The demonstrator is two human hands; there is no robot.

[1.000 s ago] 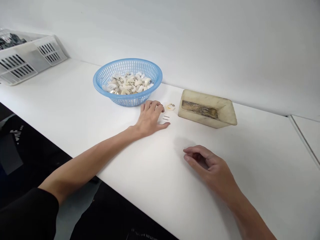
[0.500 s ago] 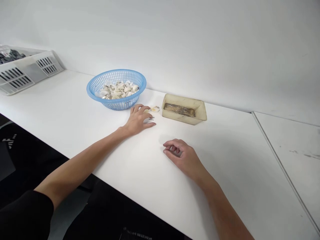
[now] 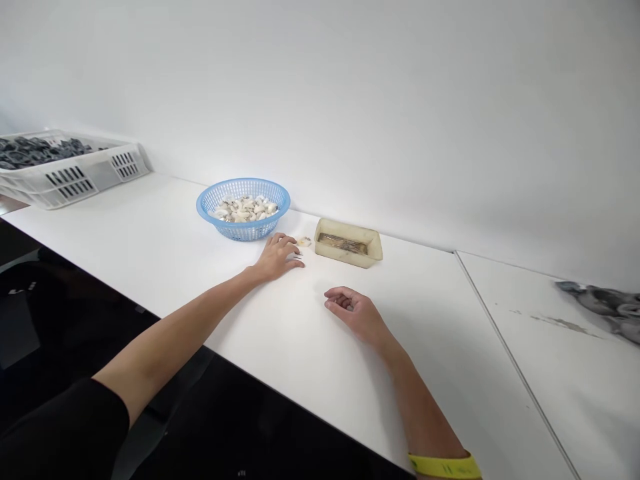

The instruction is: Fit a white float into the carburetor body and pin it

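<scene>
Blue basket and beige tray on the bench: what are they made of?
The blue basket looks like moulded plastic: even colour, slight sheen, a fine lattice of regular holes. The beige tray is probably plastic too: matte, scuffed and stained, with thick rounded edges, though the look leaves that open.

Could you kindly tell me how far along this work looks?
Little looks done: one small white piece lies outside the blue plastic mesh basket. In hand: the left hand rests beside two thin metal pins, gripping nothing visible; the right hand lies curled, apparently empty. Left: the basket's heap of white round pieces and the bundled metal pins in the beige plastic tray.
</scene>
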